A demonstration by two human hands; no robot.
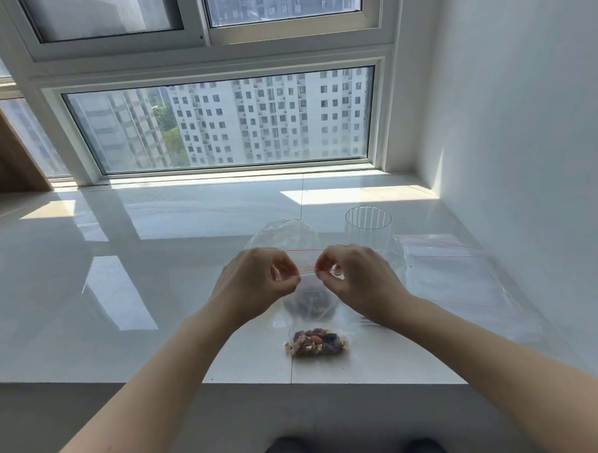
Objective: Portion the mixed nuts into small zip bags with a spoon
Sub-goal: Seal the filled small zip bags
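While both hands hold the small zip bag (315, 314) up just below the middle of the frame, the step in hand looks like sealing it. The left hand (259, 283) pinches the red zip strip (308, 269) with thumb and forefinger at its left part, and the right hand (354, 280) pinches it the same way just to the right; the other fingers are curled loosely. The mixed nuts (315, 342) lie heaped in the bag's bottom, which rests on or hangs just above the white sill (155, 266) near its front edge, lower centre of the frame.

To do this well, I judge, the two pinches should run outward along the strip from the middle, pressing the tracks together all the way to each corner, with the bag kept upright so no nut rides up into the seal. Some air could be pushed out first.

Behind the hands, centre frame, stands a larger clear bag (284, 235), open at the top; a dark mass seen through the held bag may be its nuts, though I cannot tell. A ribbed clear glass (368, 223) stands right of it, and a stack of empty zip bags (454, 274) lies flat at the right. No spoon shows.
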